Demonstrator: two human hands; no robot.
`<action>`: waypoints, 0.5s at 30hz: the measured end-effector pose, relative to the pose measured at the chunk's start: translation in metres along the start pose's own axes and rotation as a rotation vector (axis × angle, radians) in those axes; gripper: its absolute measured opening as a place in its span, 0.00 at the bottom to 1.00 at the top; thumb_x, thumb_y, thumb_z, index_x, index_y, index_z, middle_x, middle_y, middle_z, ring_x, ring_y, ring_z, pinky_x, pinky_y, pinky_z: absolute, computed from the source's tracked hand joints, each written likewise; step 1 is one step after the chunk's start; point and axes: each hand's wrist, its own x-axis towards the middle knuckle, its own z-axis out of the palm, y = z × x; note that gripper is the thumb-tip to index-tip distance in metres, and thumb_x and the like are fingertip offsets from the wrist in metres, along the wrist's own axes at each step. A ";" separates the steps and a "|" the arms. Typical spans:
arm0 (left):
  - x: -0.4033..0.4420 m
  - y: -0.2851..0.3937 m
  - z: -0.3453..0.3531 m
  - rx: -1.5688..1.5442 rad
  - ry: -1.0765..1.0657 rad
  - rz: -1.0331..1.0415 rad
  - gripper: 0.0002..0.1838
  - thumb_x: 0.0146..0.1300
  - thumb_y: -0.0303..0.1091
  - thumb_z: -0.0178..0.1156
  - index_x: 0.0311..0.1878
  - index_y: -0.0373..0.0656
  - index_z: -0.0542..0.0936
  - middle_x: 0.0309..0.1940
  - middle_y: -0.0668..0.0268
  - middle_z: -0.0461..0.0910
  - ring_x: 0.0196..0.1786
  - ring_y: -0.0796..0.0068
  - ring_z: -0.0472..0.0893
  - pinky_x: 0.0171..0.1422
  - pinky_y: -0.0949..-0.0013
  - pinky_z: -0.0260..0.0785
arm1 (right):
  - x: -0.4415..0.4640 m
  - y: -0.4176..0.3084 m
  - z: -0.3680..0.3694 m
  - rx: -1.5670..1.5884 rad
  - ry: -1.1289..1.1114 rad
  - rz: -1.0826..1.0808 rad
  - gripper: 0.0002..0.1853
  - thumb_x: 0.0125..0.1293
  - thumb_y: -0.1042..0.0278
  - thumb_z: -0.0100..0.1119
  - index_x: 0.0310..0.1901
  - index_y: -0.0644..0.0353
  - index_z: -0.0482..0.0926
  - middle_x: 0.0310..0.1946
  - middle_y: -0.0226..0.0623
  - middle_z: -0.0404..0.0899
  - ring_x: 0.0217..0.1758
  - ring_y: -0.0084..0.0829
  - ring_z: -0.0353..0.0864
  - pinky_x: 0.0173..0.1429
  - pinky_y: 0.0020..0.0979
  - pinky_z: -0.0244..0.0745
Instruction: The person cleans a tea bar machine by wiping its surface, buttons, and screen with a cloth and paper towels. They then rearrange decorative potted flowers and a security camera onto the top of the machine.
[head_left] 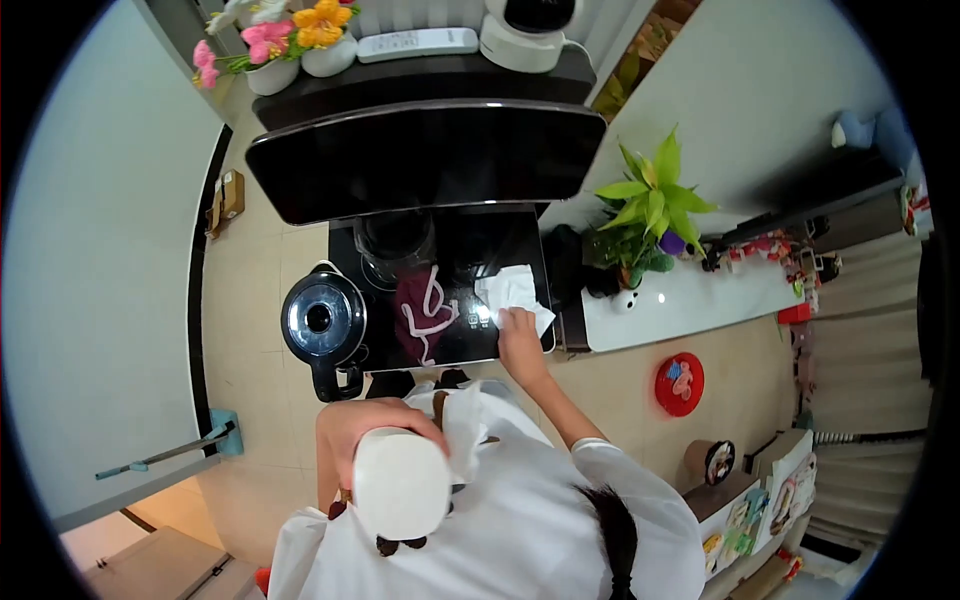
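Two grips closed: L hand (pixel 388 420) round white roll (pixel 403 485), R hand (pixel 519 345) on tissue (pixel 512 287) nr R edge of black tabletop (pixel 478 350).

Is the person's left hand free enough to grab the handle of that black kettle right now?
Probably not: the handle looks close by, but the left hand is wrapped around a white roll.

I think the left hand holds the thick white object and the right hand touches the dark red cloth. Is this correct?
Not quite: the head view shows the right hand touching the white tissue, not the dark red cloth. The left hand does hold the thick white object.
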 end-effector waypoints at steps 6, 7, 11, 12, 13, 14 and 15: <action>-0.005 0.002 -0.001 0.012 0.054 -0.057 0.52 0.28 0.61 0.75 0.52 0.30 0.69 0.50 0.51 0.74 0.48 0.59 0.78 0.51 0.64 0.71 | 0.044 0.029 -0.004 -0.264 0.146 -0.129 0.27 0.61 0.64 0.52 0.62 0.58 0.62 0.63 0.47 0.57 0.69 0.49 0.51 0.69 0.49 0.45; -0.008 0.003 -0.001 0.018 0.083 -0.054 0.53 0.28 0.61 0.75 0.53 0.30 0.68 0.50 0.51 0.74 0.49 0.59 0.78 0.51 0.64 0.71 | 0.050 0.034 0.002 -0.223 0.071 -0.100 0.26 0.63 0.64 0.47 0.64 0.55 0.61 0.68 0.41 0.51 0.71 0.45 0.48 0.70 0.48 0.44; -0.008 0.000 -0.003 0.005 0.113 -0.062 0.54 0.28 0.61 0.75 0.54 0.30 0.66 0.50 0.50 0.74 0.49 0.58 0.77 0.51 0.63 0.71 | 0.086 0.050 0.008 -0.330 0.081 -0.070 0.25 0.66 0.64 0.41 0.65 0.54 0.58 0.68 0.39 0.52 0.71 0.43 0.49 0.70 0.46 0.45; -0.008 0.000 -0.002 0.002 0.117 -0.062 0.54 0.28 0.61 0.75 0.54 0.30 0.66 0.50 0.50 0.74 0.49 0.58 0.77 0.51 0.63 0.71 | 0.098 0.054 0.010 -0.335 0.155 -0.090 0.25 0.66 0.63 0.41 0.65 0.53 0.58 0.67 0.39 0.54 0.70 0.42 0.51 0.71 0.46 0.45; -0.006 -0.001 -0.001 -0.027 0.102 -0.079 0.54 0.29 0.60 0.75 0.55 0.30 0.66 0.50 0.51 0.74 0.49 0.59 0.77 0.52 0.63 0.70 | 0.112 0.059 0.015 -0.323 0.207 -0.123 0.26 0.64 0.64 0.44 0.64 0.54 0.60 0.66 0.40 0.57 0.69 0.43 0.53 0.70 0.47 0.46; -0.003 -0.003 -0.001 -0.057 0.085 -0.095 0.54 0.30 0.60 0.75 0.55 0.30 0.66 0.50 0.51 0.73 0.49 0.59 0.77 0.52 0.63 0.70 | 0.126 0.064 0.018 -0.313 0.258 -0.156 0.26 0.63 0.65 0.47 0.63 0.55 0.61 0.64 0.41 0.60 0.68 0.44 0.55 0.70 0.47 0.47; 0.000 -0.004 -0.002 -0.063 0.085 -0.093 0.54 0.30 0.60 0.75 0.55 0.30 0.66 0.50 0.51 0.73 0.49 0.59 0.77 0.52 0.63 0.70 | 0.137 0.066 0.019 -0.301 0.269 -0.185 0.25 0.63 0.65 0.47 0.63 0.54 0.62 0.63 0.41 0.61 0.68 0.44 0.56 0.69 0.47 0.47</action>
